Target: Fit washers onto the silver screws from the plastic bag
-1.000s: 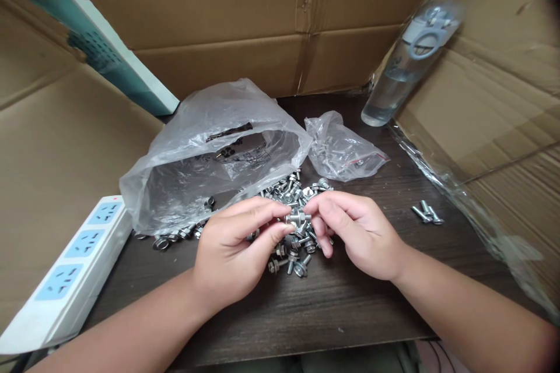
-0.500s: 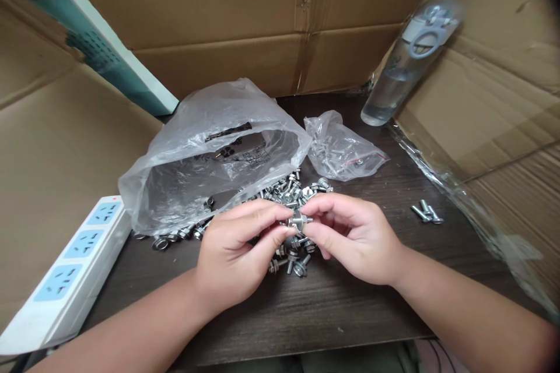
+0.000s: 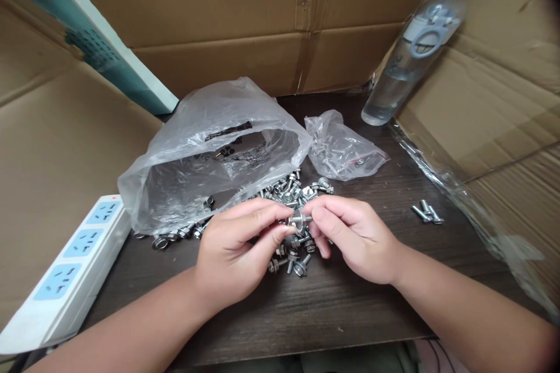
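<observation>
A short zinc-coloured bolt with washers [image 3: 298, 220] lies horizontally between my hands, above the middle of the table. My left hand [image 3: 240, 245] pinches its washer end between thumb and fingers. My right hand [image 3: 354, 238] holds the threaded end with its fingertips. Just beneath my hands spreads a loose pile of similar bolts with washers [image 3: 284, 192], partly hidden by my fingers and running under the lip of a large clear plastic bag [image 3: 210, 180].
A small clear bag of bolts [image 3: 341, 148] and a water bottle [image 3: 406, 64] stand behind on the dark wood table [image 3: 306, 315]. Several loose bolts [image 3: 426, 214] lie right. A white power strip [image 3: 72, 268] sits left, with cardboard walls [image 3: 219, 64] behind.
My hands have shifted only slightly, with the bolt still between them. The pile, the bags and the bottle have stayed in place.
</observation>
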`<state>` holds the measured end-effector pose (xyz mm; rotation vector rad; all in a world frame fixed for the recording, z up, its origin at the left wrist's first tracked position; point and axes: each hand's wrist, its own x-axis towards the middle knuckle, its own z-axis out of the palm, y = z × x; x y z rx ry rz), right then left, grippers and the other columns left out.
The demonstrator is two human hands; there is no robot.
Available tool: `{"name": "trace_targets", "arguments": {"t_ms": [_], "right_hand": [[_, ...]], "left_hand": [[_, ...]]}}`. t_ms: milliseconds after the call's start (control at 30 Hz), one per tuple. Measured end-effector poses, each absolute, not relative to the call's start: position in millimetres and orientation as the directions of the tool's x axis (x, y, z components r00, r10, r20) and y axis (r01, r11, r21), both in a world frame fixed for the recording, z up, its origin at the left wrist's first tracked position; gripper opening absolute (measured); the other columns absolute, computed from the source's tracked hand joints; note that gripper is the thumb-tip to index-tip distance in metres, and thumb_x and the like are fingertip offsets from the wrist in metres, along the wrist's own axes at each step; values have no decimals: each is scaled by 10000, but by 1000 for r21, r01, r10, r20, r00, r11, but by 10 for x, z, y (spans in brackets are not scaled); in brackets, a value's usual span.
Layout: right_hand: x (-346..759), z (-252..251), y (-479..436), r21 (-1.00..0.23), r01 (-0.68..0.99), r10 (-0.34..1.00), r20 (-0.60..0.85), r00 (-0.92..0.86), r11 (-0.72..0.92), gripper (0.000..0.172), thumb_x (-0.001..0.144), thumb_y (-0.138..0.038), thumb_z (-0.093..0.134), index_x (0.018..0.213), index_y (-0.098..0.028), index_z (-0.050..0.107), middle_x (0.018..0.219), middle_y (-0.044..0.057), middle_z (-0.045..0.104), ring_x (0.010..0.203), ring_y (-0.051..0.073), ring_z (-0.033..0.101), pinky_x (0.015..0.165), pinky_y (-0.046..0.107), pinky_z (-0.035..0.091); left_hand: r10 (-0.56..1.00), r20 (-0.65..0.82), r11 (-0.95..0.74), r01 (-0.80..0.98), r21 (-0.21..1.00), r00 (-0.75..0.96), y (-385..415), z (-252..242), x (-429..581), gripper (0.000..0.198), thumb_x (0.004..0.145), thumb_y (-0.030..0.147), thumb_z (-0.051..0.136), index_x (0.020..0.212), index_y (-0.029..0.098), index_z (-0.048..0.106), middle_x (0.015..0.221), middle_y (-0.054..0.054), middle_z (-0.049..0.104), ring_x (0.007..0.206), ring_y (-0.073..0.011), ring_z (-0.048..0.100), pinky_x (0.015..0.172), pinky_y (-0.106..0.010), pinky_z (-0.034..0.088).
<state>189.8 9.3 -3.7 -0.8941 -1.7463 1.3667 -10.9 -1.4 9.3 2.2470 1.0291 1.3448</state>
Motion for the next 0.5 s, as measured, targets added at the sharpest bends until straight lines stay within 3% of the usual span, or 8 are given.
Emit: {"name": "trace_targets", "arguments": {"t_ms": [200,500], "right_hand": [[1878,-34,86,-974,-16,861,207,-464,225,131,957,-247,538,1050,-161,569,667,-33,519,500,75,510,485,214,431],[1850,-64,57,-969,2,874,221,-432,246,111,888,-203,627,982,-165,580,695,-17,557,523,74,513,473,205,440]], "left_hand": [[801,557,-593,428,683,220,-9,84,-96,115,796,131,708,892,185,741,816,-30,736,697,-129,686,651,-202,564],[792,551,-610,380,695,263,-18,113,-94,112,819,132,684,903,187,734,817,-36,734,699,-133,685,636,-207,565]]}}
